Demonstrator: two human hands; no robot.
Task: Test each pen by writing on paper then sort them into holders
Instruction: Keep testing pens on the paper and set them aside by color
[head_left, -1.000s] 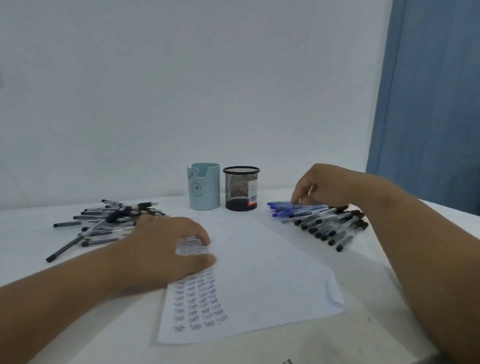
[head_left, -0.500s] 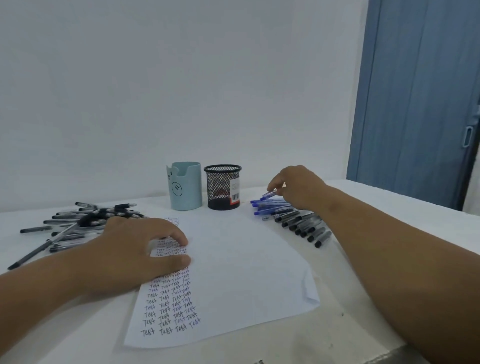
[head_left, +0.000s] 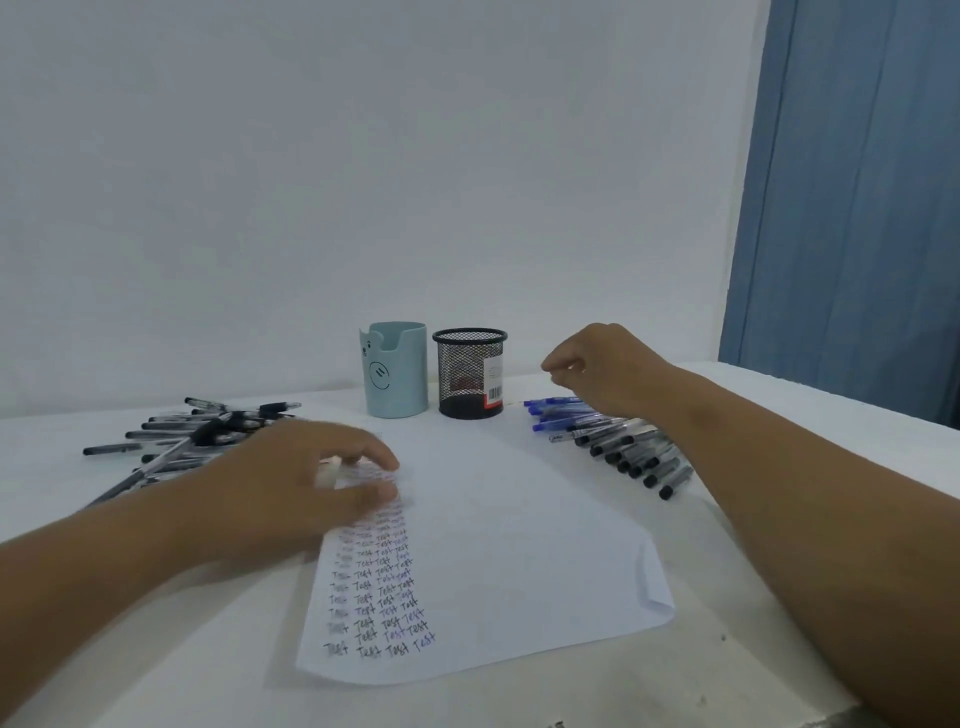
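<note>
Head view: the left hand (head_left: 291, 488) lies on the upper left part of the paper (head_left: 498, 551), fingers loosely spread and pressing the sheet, rows of "Test" running below the fingertips. A heap of black pens (head_left: 192, 441) lies just beyond and left of those fingers. The right hand (head_left: 602, 369) hangs above the far end of the row of blue and black pens (head_left: 608, 441), fingers curled together; whether they pinch a pen, I cannot tell. Left of these fingers stand the mesh holder (head_left: 470, 374) and the light blue holder (head_left: 395, 376), touching or nearly so.
</note>
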